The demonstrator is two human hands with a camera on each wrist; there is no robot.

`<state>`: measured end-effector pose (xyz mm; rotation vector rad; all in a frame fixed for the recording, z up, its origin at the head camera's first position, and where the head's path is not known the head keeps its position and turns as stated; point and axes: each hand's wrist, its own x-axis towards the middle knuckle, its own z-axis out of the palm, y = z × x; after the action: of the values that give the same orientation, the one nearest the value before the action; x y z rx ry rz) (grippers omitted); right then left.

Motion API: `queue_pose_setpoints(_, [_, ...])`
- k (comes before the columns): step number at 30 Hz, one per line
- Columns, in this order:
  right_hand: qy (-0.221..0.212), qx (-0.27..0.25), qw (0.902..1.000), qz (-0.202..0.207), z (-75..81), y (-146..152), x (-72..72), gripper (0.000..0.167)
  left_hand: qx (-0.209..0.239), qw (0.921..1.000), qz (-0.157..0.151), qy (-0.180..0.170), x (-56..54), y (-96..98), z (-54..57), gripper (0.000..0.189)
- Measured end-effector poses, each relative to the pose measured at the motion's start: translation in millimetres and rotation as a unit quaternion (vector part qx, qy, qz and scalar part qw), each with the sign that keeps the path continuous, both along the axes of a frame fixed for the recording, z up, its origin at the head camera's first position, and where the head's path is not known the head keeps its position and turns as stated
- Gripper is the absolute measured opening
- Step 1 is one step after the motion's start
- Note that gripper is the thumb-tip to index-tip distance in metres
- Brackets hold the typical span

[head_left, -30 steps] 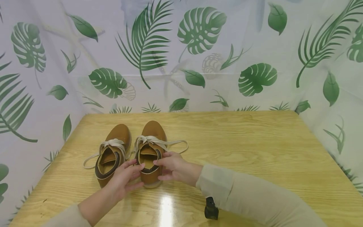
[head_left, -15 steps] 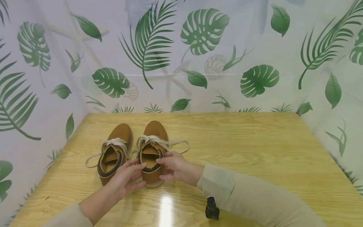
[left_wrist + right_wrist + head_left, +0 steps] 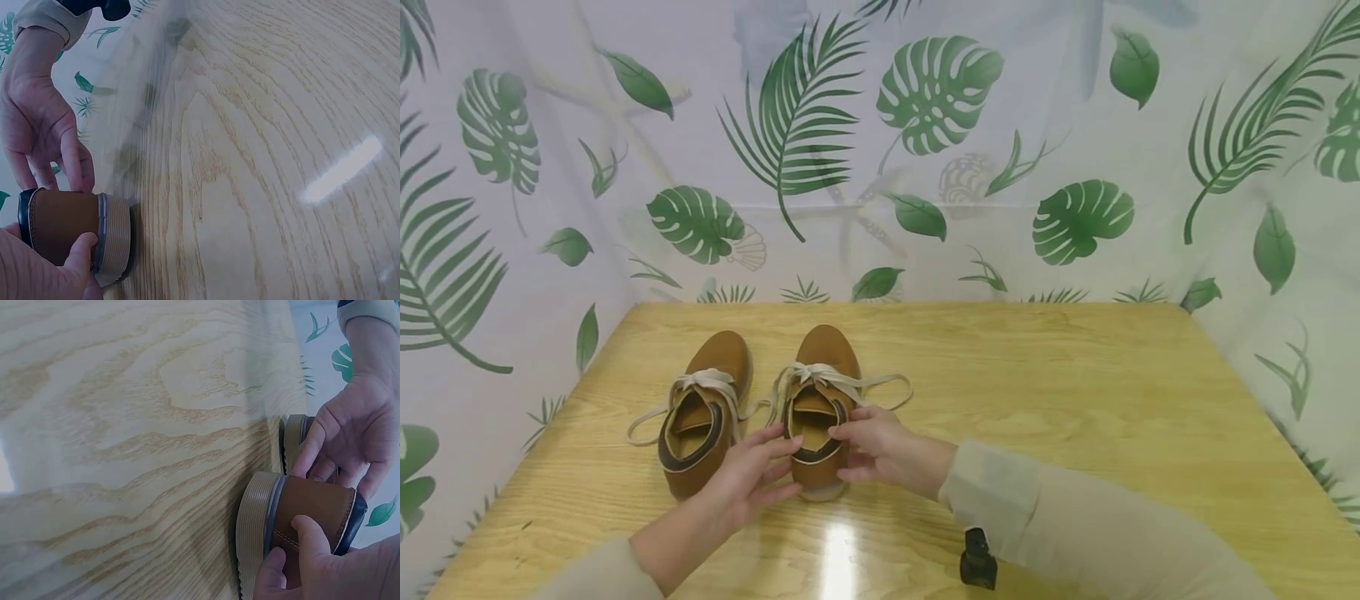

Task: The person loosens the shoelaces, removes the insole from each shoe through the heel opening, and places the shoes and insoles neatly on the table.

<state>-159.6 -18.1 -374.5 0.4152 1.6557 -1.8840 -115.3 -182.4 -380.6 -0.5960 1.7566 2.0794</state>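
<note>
In the head view, two brown lace-up shoes with cream laces stand side by side on the wooden table, toes pointing away. My left hand [image 3: 748,475] holds the right-hand shoe [image 3: 829,350] at the left of its heel, a fingertip over the dark padded collar. On the other side of that heel, my right hand [image 3: 887,450] grips the collar and the brown back panel. Both wrist views show the shoe's heel [image 3: 65,219] between the two hands, its ribbed pale sole [image 3: 256,519] down at the tabletop. The left-hand shoe [image 3: 722,358] stands close beside my left forearm.
The wooden table [image 3: 1037,383] reaches back to a white cloth backdrop [image 3: 850,150] printed with green leaves. A loose lace loop [image 3: 891,385] lies out to the right of the held shoe. A small black device [image 3: 978,560] hangs under the right sleeve.
Both hands have shifted the held shoe slightly to the right, widening the gap from the other shoe. The left-hand shoe stays in place on the table.
</note>
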Motion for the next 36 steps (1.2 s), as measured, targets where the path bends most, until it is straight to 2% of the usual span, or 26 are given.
queue_pose_setpoints(4, [0.002,0.004,1.0,-0.005,-1.1,6,1.2,0.062,0.007,1.0,0.0,0.001,-1.2,5.2,-1.8,0.069])
queue_pose_setpoints(12, [0.014,0.018,0.9997,-0.007,0.3,13,4.0,0.061,-0.006,0.9999,-0.011,0.004,-2.7,11.7,-2.8,0.071])
queue_pose_setpoints(22, [0.012,0.023,0.9995,-0.016,-4.3,24,13.8,0.061,-0.007,0.9993,-0.037,0.006,1.5,17.4,-9.3,0.075])
queue_pose_setpoints(30, [0.009,0.028,0.9994,-0.018,-2.3,29,20.5,0.057,-0.028,0.9988,-0.039,0.011,4.6,24.3,-9.3,0.067])
queue_pose_setpoints(36, [0.012,0.022,0.9993,-0.027,-4.2,34,20.0,0.057,-0.016,0.9987,-0.045,0.021,0.0,25.8,-16.3,0.074])
